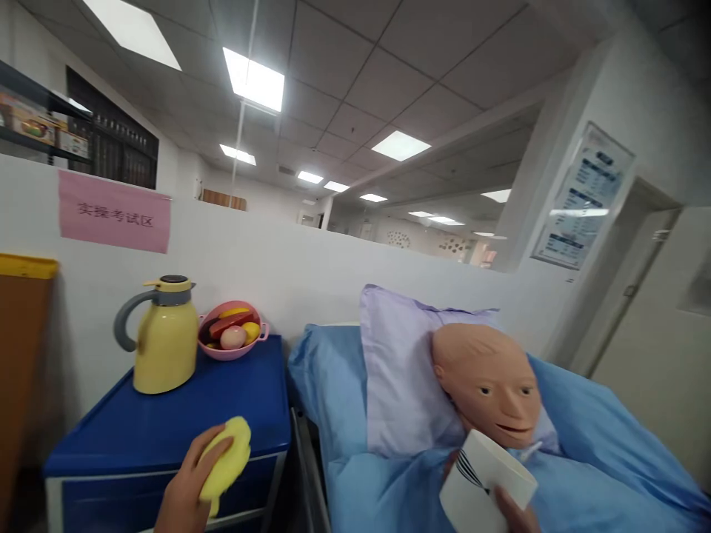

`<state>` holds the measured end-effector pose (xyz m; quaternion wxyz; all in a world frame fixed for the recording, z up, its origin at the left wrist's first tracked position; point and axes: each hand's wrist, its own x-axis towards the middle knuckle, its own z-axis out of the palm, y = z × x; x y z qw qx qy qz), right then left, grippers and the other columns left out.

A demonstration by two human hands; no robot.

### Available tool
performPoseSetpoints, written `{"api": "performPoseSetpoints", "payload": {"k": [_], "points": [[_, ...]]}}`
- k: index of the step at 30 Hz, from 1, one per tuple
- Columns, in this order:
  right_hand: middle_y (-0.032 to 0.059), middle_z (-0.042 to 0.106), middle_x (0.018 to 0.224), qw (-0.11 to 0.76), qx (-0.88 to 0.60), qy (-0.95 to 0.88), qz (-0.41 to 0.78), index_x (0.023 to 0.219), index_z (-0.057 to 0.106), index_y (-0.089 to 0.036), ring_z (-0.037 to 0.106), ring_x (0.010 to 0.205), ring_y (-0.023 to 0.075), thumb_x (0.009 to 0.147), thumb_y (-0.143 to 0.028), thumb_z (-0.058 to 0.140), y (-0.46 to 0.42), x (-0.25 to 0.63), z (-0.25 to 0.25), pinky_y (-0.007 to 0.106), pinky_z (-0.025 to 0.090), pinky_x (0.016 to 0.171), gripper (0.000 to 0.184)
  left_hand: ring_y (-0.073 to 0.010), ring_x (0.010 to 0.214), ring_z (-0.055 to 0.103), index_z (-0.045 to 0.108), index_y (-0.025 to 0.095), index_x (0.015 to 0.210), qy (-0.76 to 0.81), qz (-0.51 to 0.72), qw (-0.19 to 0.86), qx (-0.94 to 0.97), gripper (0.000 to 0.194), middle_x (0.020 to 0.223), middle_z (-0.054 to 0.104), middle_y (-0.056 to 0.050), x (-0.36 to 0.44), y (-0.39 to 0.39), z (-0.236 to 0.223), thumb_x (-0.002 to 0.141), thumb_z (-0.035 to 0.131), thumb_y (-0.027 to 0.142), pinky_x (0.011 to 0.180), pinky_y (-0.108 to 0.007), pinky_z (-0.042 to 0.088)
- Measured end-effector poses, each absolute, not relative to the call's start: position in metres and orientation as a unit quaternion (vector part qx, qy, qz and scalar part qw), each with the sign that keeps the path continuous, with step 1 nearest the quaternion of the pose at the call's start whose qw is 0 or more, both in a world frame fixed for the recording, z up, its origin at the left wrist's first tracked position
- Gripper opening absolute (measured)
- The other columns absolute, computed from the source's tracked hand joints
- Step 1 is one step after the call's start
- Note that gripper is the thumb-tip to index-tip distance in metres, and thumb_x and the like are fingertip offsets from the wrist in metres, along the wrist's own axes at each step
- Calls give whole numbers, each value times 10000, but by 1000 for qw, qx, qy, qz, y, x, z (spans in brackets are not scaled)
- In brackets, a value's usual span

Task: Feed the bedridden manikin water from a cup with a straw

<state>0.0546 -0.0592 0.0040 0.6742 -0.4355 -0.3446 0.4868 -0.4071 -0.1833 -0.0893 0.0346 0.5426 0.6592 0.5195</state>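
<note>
My left hand (186,485) is at the bottom left, fingers wrapped round a yellow sponge (227,460), held over the front edge of the blue bedside cabinet (138,426). My right hand (514,511), low at the bottom right, grips a white paper cup (486,481) with dark stripes, tilted toward the mouth of a training manikin (489,385). A thin white straw-like piece (530,450) shows between cup and mouth. The manikin lies in the bed, head on a lilac pillow (397,370).
A yellow thermos jug (164,344) and a pink bowl of toy food (232,333) stand at the back of the cabinet. Blue bedding (600,437) covers the bed. A white partition (278,266) with a pink sign (114,211) runs behind; a brown board (16,370) stands left.
</note>
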Motion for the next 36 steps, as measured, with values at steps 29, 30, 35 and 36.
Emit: {"api": "performPoseSetpoints", "payload": {"k": [29,30,35,36], "points": [[92,722,1096,615,-427,-549,373,1182,542,-200,689,974,281,563,-382,880,81,-367,-67,407,532,904,728,-382,1390,451,590,201,1397,808,185,-86,552,474,1531,498,-154,-488,-32,-79,1029,329,346,1134,-600,326],[86,728,1103,618,-426,-550,368,1187,538,-207,696,973,274,546,-350,888,83,-368,-67,398,537,899,745,-376,1367,472,603,202,1378,805,184,-104,554,468,1512,513,-158,-489,-29,-81,1030,326,347,1120,-596,338],[51,748,1064,615,-429,-561,351,1155,551,-233,699,957,265,475,-303,941,89,-368,-64,383,542,874,787,-375,1292,521,621,194,1336,787,202,-142,566,480,1448,547,-158,-497,-16,-89,1034,310,399,1068,-606,379],[47,747,1052,613,-431,-563,350,1142,552,-233,698,951,267,471,-311,947,88,-369,-64,388,541,868,782,-373,1289,522,621,199,1335,785,207,-140,566,480,1446,548,-150,-498,-15,-90,1034,308,403,1069,-610,378]]}}
